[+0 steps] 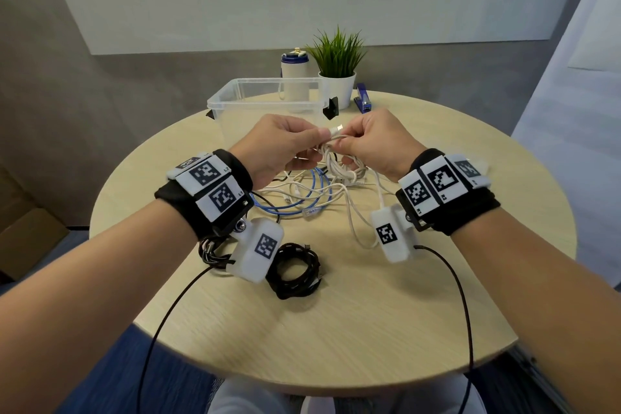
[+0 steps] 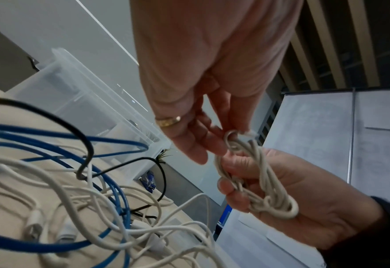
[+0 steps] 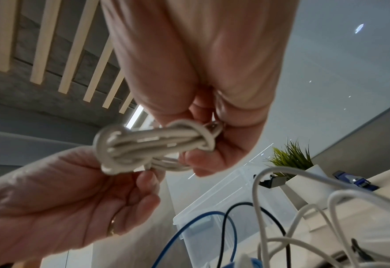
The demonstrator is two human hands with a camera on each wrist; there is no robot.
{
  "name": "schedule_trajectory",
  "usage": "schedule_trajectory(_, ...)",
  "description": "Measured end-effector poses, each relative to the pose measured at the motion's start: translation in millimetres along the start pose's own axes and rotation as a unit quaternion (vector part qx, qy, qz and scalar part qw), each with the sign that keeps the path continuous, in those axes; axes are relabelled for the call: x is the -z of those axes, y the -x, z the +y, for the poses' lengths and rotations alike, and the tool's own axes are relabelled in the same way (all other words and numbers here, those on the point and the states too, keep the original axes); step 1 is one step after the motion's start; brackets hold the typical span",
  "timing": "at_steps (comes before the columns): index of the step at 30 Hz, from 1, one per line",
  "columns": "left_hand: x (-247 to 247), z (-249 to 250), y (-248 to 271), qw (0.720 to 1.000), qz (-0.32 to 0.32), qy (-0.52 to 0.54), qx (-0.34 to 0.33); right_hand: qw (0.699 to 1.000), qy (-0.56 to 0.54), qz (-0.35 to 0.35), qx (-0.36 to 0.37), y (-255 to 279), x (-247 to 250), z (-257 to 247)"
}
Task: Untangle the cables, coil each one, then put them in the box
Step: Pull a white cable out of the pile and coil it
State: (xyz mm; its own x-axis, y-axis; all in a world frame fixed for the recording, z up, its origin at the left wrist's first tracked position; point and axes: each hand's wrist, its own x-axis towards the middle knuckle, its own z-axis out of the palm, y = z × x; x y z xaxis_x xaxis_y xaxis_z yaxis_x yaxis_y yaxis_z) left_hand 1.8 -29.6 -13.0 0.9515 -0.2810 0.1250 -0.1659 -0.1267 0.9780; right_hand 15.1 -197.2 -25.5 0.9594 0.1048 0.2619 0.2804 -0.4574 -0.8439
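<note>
Both hands (image 1: 331,141) pinch a nearly coiled white cable (image 3: 148,148); two black coils (image 1: 297,270) wait near, tangle (image 1: 302,191) remains, box (image 1: 242,96) empty.

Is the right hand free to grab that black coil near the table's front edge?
Probably not yet: the right hand and left hand both grip the white cable bundle. The black coil itself lies uncovered.

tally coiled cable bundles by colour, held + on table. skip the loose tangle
White: 1, the white coil, held up
Black or dark: 2, the black coil and the dark coil, which is partly hidden by a wrist camera
Blue: 0, the blue cable lies loose
Total: 3
</note>
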Motion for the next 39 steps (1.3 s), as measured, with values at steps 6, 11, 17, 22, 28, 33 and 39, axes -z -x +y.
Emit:
schedule_trajectory(6,2.4,4.2,-1.9,0.998,0.002,-0.064,0.023,1.0,0.009,-0.001,-0.011,2.0,-1.6,-6.2)
schedule_trajectory(11,-1.1,-2.9,-3.1,0.992,-0.012,-0.123,-0.017,0.999,-0.016,-0.034,-0.01,5.6,0.0,-7.9)
schedule_trajectory(17,-1.8,-8.3,-3.3,0.972,-0.041,-0.231,-0.022,0.993,-0.051,-0.093,-0.048,7.7,-0.6,-11.3)
schedule_trajectory(22,-1.7,-12.7,-5.2,0.97,-0.009,-0.244,-0.015,0.994,-0.061,-0.093,-0.021,9.4,0.3,-12.5)
schedule_trajectory(28,-2.5,-14.7,-7.7,0.972,0.069,-0.222,-0.045,0.994,-0.07,-0.079,0.018,10.8,3.0,-13.2)
schedule_trajectory(33,-5.4,-13.8,-11.3,0.956,0.12,-0.257,-0.074,0.995,-0.067,-0.064,0.021,7.9,-0.3,-13.9)
schedule_trajectory(39,-4.5,-11.6,-8.9,0.944,0.085,-0.308,-0.086,0.993,-0.113,-0.008,0.029,8.0,2.5,-14.3)
